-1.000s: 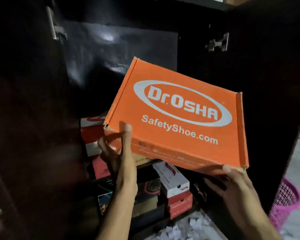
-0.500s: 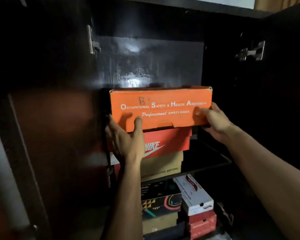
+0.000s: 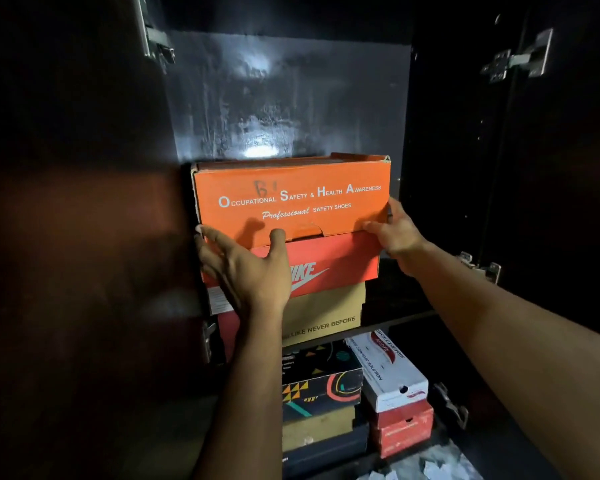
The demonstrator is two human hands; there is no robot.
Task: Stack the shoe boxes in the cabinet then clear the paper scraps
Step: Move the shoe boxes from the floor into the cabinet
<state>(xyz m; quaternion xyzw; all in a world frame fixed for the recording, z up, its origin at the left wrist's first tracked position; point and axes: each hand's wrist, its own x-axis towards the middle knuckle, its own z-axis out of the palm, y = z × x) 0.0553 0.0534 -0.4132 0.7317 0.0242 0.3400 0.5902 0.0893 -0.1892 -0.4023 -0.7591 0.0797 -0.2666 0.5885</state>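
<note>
An orange safety-shoe box (image 3: 291,199) sits on top of a red Nike box (image 3: 336,261), which rests on a tan box (image 3: 326,313) on the cabinet's upper shelf (image 3: 399,315). My left hand (image 3: 253,275) is spread in front of the stack, thumb and fingertips touching the orange box's lower front edge. My right hand (image 3: 395,233) holds the orange box's lower right corner, thumb on the front and fingers on the side. White paper scraps (image 3: 426,465) lie at the bottom right.
Below the shelf stand more boxes: a black patterned one (image 3: 323,379), a white Skechers box (image 3: 388,372) and a red box (image 3: 402,431). Dark cabinet doors hang open at left (image 3: 66,237) and right (image 3: 551,168), with metal hinges.
The orange box went from tilted in the air to lying flat on the Nike box. My left hand has slid lower and spread; my right hand stays at the right corner.
</note>
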